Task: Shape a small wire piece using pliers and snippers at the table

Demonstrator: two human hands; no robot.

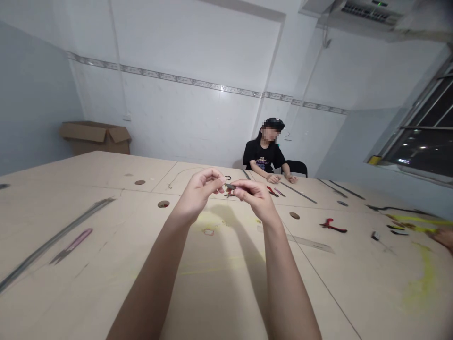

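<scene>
Held out over the table (219, 293), my two hands meet fingertip to fingertip. My right hand (255, 194) is closed in a pinch on a small dark narrow piece (230, 187), whose exact kind is too small to tell. At the piece's left end, the thumb and fingers of my left hand (202, 192) are also pinched together; what lies between them I cannot make out. Just behind the fingers shows a small dark curved thing (228, 177). On the table below are tiny yellowish bits (223, 222) and a small red-edged label (209, 232).
Red-handled pliers (333, 225) and a clear ruler (311, 243) lie to the right. A pink cutter (75, 243) and a long grey strip (56, 240) lie left. Opposite sits a person (264, 156); another person's hand (442, 236) is at the right edge. A cardboard box (94, 137) stands behind.
</scene>
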